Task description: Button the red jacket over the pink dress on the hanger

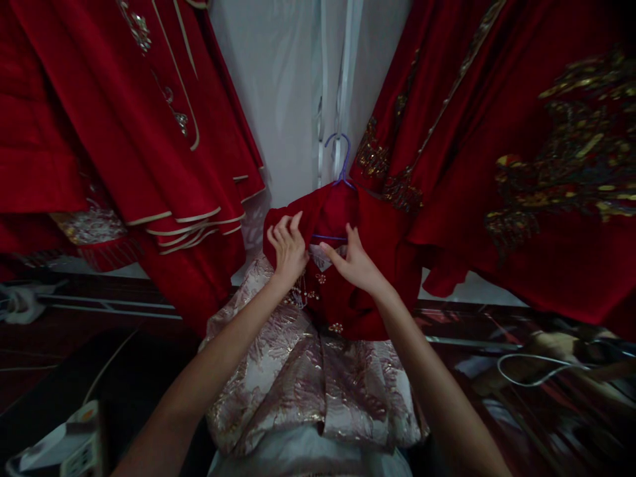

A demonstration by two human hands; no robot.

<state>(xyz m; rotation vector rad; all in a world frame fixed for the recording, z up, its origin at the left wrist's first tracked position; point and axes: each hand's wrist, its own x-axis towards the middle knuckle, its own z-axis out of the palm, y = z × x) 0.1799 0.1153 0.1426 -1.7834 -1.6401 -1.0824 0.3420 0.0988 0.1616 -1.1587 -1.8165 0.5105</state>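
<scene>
A short red jacket (382, 232) hangs in front of me on a purple wire hanger (342, 159), with floral beaded ornaments (336, 328) down its front. A shiny pinkish-silver brocade skirt (278, 358) spreads below it. Against the jacket's left front, beside the neckline, lies my left hand (289, 248), its fingers spread. My right hand (356, 265) touches the right edge of the neckline. Its thumb and index finger are apart, and its other fingers are partly hidden. Between the hands, the hanger's lower bar and a pale patch show in the neck opening.
Red garments with pale piping (199, 179) hang at left, and red garments with gold embroidery (586, 146) at right. Behind is a pale curtain (278, 79). A white power strip (79, 444) lies lower left. A looped white cord (517, 368) is at lower right.
</scene>
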